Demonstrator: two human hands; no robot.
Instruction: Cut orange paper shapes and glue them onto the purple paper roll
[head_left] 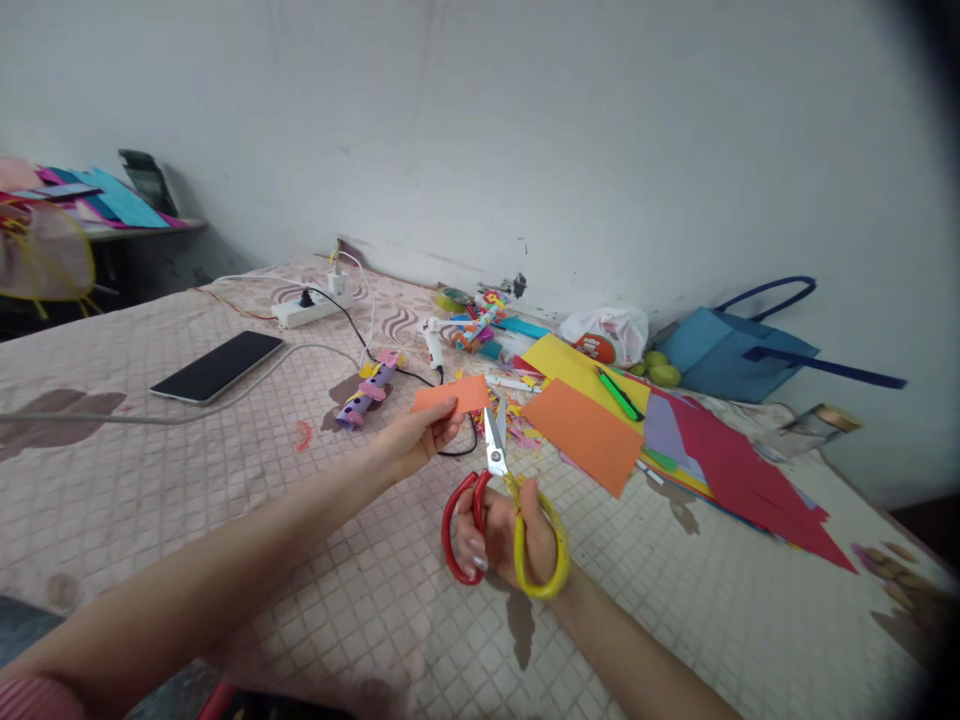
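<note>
My left hand (429,438) pinches a small orange paper strip (466,393) between thumb and fingers, above the middle of the table. My right hand (506,530) is closed round scissors (496,457) with one red and one yellow handle. The scissor blades are slightly apart and point away from me, their tips at the strip's right end. A larger orange sheet (589,430) lies to the right, partly over a yellow sheet (562,365). Paper scraps (525,432) are scattered behind the blades. A decorated purple roll (366,392) lies left of my left hand.
A black tablet or phone (219,367) and a white power strip (311,308) with cables lie at left. Behind the hands is a white glue gun (433,345). A green cutter (619,394), red paper (739,465) and a blue bag (731,350) are at right.
</note>
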